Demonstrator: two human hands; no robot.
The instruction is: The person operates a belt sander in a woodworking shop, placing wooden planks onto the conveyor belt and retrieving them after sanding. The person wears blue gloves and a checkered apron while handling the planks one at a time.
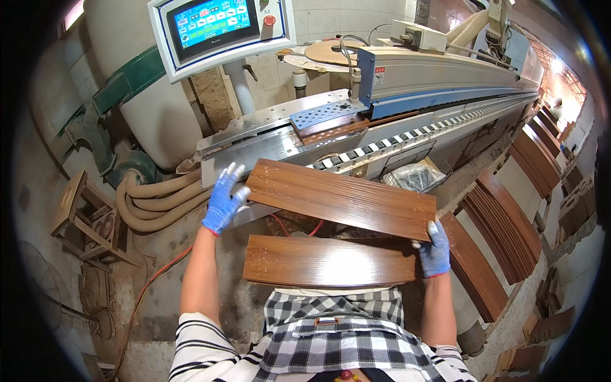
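Observation:
A brown wood-grain plank is raised at a slight tilt in front of me, its left end higher than its right. My right hand, in a blue and white work glove, is closed on the plank's lower right corner. Beside the left end is my left hand, gloved alike, with its fingers spread. Whether those fingertips touch the end of the plank I cannot tell. Below, close to my checked apron, lies a short stack of similar planks; what supports it is hidden.
A long machine with a blue perforated plate and a conveyor track stretches to the far right. Its lit control screen stands at the upper left. More plank stacks lie at the right. A wooden stool and thick hoses are left.

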